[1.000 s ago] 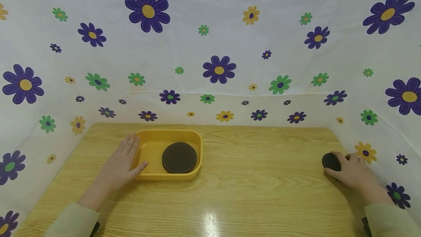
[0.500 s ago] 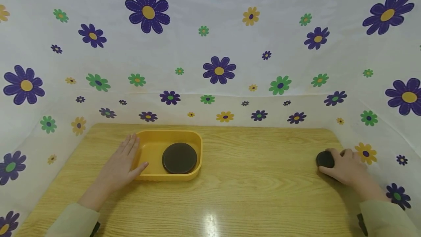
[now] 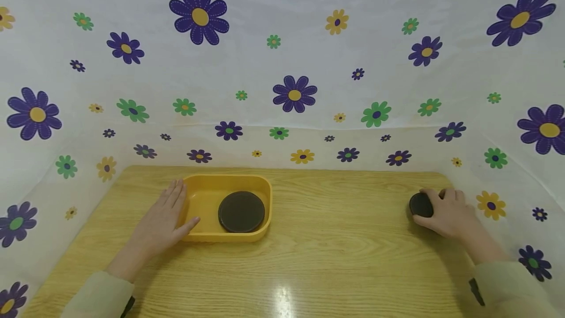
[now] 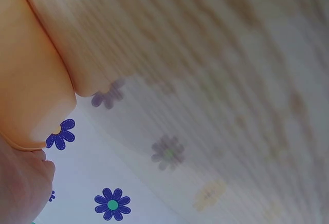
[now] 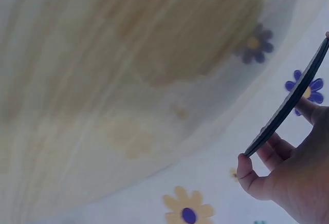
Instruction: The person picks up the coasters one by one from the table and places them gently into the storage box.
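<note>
My right hand (image 3: 450, 212) grips a black round coaster (image 3: 421, 205) by its edges, at the right end of the table. In the right wrist view the coaster (image 5: 288, 106) appears edge-on as a thin disc, raised off the tabletop, with thumb and fingers on its rim. A second, similar black coaster (image 3: 241, 212) lies flat in the right part of a shallow yellow tray (image 3: 270, 200). My left hand (image 3: 161, 222) rests against the tray's left end with straight fingers, its thumb over the near rim. The left wrist view catches part of that hand (image 4: 23, 188) beside the tray's wall (image 4: 36, 59).
Wood-grain tabletop (image 3: 335, 229) stretches between the tray and my right hand. White cloth (image 3: 247, 63) printed with flowers hangs behind the table and along both sides. A glare spot shows near the front edge.
My right hand has carried the coaster leftward and slightly away from me. The left hand, the tray and the coaster inside it have stayed in place.
</note>
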A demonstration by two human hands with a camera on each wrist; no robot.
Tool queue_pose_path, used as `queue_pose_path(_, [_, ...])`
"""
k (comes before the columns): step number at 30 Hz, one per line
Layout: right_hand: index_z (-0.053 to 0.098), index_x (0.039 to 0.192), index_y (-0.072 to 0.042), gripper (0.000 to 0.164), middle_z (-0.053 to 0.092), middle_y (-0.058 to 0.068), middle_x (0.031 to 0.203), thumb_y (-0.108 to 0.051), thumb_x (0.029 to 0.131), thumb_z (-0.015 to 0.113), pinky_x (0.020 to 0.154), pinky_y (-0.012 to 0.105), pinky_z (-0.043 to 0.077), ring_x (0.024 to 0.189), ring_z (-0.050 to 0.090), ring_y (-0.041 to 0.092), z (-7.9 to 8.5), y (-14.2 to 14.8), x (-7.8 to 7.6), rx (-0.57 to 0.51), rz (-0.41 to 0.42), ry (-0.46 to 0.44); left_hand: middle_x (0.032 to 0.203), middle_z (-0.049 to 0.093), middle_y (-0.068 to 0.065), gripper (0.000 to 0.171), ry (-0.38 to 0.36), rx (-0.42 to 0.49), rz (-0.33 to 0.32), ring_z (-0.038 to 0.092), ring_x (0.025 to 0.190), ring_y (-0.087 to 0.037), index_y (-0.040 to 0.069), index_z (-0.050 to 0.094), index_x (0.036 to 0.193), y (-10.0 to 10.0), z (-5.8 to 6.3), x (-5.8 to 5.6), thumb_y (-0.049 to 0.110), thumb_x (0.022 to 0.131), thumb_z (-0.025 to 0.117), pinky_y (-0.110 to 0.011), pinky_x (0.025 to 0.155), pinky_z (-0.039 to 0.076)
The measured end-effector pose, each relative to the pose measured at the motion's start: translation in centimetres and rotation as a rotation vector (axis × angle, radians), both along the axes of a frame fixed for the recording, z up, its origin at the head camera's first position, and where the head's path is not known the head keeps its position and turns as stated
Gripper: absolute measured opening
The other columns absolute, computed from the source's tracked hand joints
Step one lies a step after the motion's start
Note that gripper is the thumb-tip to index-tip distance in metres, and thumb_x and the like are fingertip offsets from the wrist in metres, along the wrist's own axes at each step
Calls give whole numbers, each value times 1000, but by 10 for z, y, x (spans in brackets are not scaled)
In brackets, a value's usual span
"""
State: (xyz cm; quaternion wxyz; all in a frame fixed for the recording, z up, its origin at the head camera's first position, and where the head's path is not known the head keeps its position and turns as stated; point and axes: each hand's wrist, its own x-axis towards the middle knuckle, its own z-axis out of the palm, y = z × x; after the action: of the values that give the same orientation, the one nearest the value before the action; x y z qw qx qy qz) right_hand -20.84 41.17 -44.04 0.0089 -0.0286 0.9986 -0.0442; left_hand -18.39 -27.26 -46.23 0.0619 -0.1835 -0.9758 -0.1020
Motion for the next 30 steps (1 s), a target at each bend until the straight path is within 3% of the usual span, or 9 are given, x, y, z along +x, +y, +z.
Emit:
queue_pose_path(13, [52, 143, -3, 81, 47, 40, 118, -51, 83, 78, 69, 63, 50, 105, 45, 54, 10, -36, -12, -6, 94, 80, 174, 14, -31, 93, 4, -11, 7, 17, 162, -50, -14, 23, 162, -1, -3, -2, 53, 106, 55, -43, 138, 6])
queue_pose_path(20, [52, 145, -8, 81, 47, 38, 123, -53, 83, 76, 75, 68, 51, 111, 47, 55, 19, -58, -15, 13, 133, 98, 174, 15, -32, 93, -1, -5, 5, 17, 162, -51, -14, 22, 162, -1, -4, -2, 52, 106, 55, -44, 138, 5])
queue_pose_path(30, [54, 147, -10, 79, 48, 34, 127, -52, 83, 74, 78, 65, 54, 114, 46, 50, 32, -94, -22, 25, 189, 107, 174, 15, -33, 93, -16, 0, 9, 16, 162, -51, -14, 22, 162, -1, -3, -2, 52, 106, 55, -47, 137, 7])
